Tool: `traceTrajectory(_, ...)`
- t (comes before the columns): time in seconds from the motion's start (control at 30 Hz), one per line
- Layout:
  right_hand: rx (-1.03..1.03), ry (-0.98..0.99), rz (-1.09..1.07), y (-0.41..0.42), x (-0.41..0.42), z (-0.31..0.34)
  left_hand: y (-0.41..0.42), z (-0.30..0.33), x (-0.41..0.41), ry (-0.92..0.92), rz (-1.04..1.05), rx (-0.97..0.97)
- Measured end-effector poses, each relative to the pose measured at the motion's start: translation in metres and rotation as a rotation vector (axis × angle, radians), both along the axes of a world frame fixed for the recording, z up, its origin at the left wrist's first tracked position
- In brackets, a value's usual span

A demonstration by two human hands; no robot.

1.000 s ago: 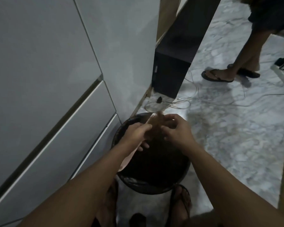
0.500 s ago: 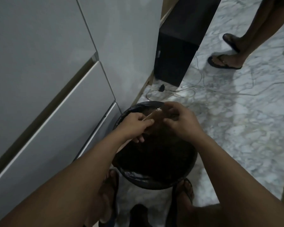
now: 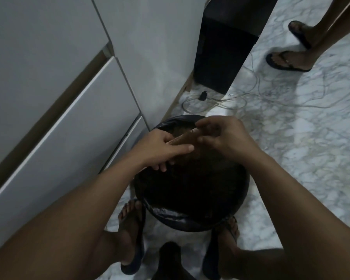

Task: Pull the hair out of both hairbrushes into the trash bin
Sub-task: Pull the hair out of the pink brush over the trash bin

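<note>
A round trash bin (image 3: pixel 170 214) lined with a black bag stands on the floor between my feet. Both hands hover over its far half. My left hand (image 3: pixel 160 149) grips a wooden hairbrush (image 3: pixel 183 137) by its handle, edge-on toward me. My right hand (image 3: pixel 222 134) is at the brush's head, fingers curled and pinching at the bristle side. The bristles and any hair are hidden by the fingers and the dim light. Only one brush is visible.
White cabinet fronts (image 3: pixel 69 118) rise close on the left. A black speaker box (image 3: pixel 220 57) stands behind the bin, with loose cables (image 3: pixel 240 100) across the marble floor. Another person's sandalled feet (image 3: pixel 289 59) stand at the upper right. My own feet flank the bin.
The view has tilted down and closer to the bin. My hands stay together over it, the right fingers shifting along the brush head. The other person's feet moved slightly.
</note>
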State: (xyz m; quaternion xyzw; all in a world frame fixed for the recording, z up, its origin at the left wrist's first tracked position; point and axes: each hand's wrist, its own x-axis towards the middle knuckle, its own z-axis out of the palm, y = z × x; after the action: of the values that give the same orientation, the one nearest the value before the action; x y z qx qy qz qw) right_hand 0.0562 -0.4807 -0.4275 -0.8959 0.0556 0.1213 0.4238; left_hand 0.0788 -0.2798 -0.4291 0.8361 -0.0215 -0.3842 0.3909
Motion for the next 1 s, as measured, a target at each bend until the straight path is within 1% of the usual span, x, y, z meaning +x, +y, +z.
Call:
traceTrajectory(0.23,-0.006,-0.016,-0.014,-0.002,0.003,0.005,0.001,0.000,0.008,0.002,-0.016,0.043)
traceTrajectory(0.33,-0.090,-0.012,-0.056,-0.010,0.003,0.008,0.003,0.002,0.012,0.013,-0.019,0.068)
traceTrajectory(0.43,-0.177,-0.045,-0.136,-0.019,0.005,0.007,0.007,0.004,0.017,0.008,0.048,0.054)
traceTrajectory(0.5,-0.205,-0.061,-0.153,-0.020,0.005,0.006,0.008,0.005,0.018,0.012,0.079,0.038)
traceTrajectory(0.57,-0.161,-0.049,-0.096,-0.015,0.004,0.007,0.006,0.005,0.017,0.021,0.077,0.034)
traceTrajectory(0.67,-0.013,-0.064,0.067,-0.002,0.000,0.011,0.002,0.005,0.015,0.027,0.074,0.020)
traceTrajectory(0.73,0.020,-0.104,0.095,0.005,0.000,0.009,0.003,0.005,0.015,0.027,0.072,0.016)
traceTrajectory(0.8,0.018,-0.110,0.009,0.005,0.003,0.009,0.006,0.006,0.015,0.024,0.072,0.016)
traceTrajectory(0.9,-0.006,-0.114,-0.143,-0.001,0.007,0.012,0.008,0.008,0.018,0.022,0.130,-0.024)
traceTrajectory(1.0,-0.074,-0.120,-0.217,-0.005,0.010,0.011,0.007,0.009,0.019,0.018,0.158,-0.033)
